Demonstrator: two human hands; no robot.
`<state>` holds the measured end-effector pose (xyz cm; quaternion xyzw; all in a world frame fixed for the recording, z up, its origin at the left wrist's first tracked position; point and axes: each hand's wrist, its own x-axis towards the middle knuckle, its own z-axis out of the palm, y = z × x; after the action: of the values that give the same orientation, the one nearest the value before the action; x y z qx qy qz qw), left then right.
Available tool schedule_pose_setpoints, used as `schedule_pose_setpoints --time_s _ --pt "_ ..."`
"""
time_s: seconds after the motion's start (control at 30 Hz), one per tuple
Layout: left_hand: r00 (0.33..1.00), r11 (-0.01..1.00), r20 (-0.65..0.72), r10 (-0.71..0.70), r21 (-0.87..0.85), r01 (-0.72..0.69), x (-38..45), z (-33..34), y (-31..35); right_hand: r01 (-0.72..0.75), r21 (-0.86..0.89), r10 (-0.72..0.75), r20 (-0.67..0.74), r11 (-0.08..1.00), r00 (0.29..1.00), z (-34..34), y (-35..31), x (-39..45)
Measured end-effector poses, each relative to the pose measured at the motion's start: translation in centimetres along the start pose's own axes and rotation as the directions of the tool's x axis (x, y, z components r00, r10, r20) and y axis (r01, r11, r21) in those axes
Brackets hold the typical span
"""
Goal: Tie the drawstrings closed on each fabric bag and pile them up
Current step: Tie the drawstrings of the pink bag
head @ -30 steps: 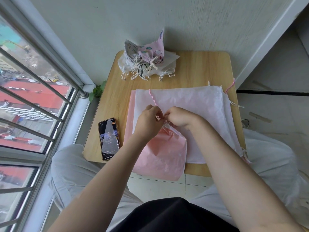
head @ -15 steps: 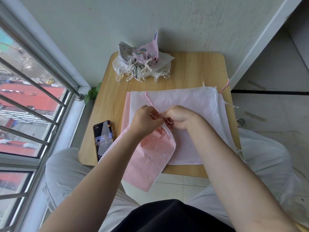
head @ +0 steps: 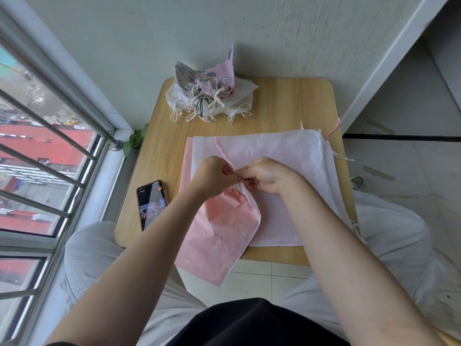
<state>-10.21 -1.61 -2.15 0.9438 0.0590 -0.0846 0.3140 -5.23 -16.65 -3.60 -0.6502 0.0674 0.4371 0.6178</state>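
Pink bag [head: 224, 236], drawstring [head: 222, 153] in both hands

One view only: head camera, worn on my head, wide-angle, pointing forward and steeply down over my lap. No second view, so no overlap. My forearms enter from 5 and 7 o'clock; my left hand [head: 214, 177] and right hand [head: 267, 174] meet near frame centre, close to the lens. The table [head: 287, 106] fills the middle, its far edge toward 12 o'clock against the wall [head: 224, 33]. The window [head: 37, 146] runs down the 9 o'clock side, bent by the lens. Floor shows at 3 o'clock.
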Motion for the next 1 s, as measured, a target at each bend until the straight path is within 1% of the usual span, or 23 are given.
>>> schedule_pose_setpoints --time_s 0.1,0.2,0.27,0.37,0.47,0.53,0.6,0.67,0.77,0.87,1.0 --pt "1.0 1.0 0.013 -0.025 0.002 0.025 0.3 -0.4 -0.1 0.018 0.005 -0.018 0.036 1.0 0.999 0.1 -0.2 -0.3" --pt "0.998 0.998 0.031 -0.054 -0.019 0.055 0.5 -0.5 -0.4 0.043 -0.031 -0.043 0.011 0.999 0.999 0.1 -0.2 -0.4" --pt "0.997 0.998 0.061 -0.053 -0.029 0.054 0.5 -0.6 -0.5 0.085 -0.099 -0.09 -0.049 0.991 0.995 0.1 0.0 -0.2" --pt "0.993 0.998 0.104 -0.057 -0.012 0.058 0.6 -0.9 -0.6 0.137 -0.255 -0.184 -0.17 0.957 0.968 0.1 0.2 0.1" --pt "0.991 0.997 0.113 -0.066 0.059 0.06 0.9 -1.1 -0.7 0.158 -0.327 -0.249 -0.259 0.932 0.933 0.0 0.3 0.6" --pt "0.998 0.997 0.054 -0.038 0.076 0.034 1.0 -1.4 -0.9 0.177 -0.337 -0.277 -0.274 0.925 0.921 0.2 0.5 0.9" --pt "1.0 0.998 -0.005 -0.011 0.057 0.012 1.1 -1.9 -1.0 0.184 -0.321 -0.278 -0.28 0.929 0.919 0.2 0.6 1.1" --pt "1.0 0.999 0.018 -0.018 0.036 0.017 1.2 -2.3 -0.9 0.181 -0.304 -0.27 -0.282 0.935 0.921 0.3 0.6 1.1" --pt "0.995 0.998 0.08 -0.065 -0.017 0.066 1.4 -2.2 -0.9 0.185 -0.296 -0.272 -0.285 0.937 0.919 0.4 0.5 0.9" --pt "0.995 0.998 0.078 -0.057 0.039 0.054 1.3 -2.2 -1.4 0.179 -0.332 -0.288 -0.316 0.926 0.904 0.3 0.6 1.2" --pt "0.998 0.998 0.057 -0.029 0.061 0.026 1.5 -2.7 -2.5 0.158 -0.301 -0.267 -0.369 0.941 0.89 -0.5 1.3 1.4"
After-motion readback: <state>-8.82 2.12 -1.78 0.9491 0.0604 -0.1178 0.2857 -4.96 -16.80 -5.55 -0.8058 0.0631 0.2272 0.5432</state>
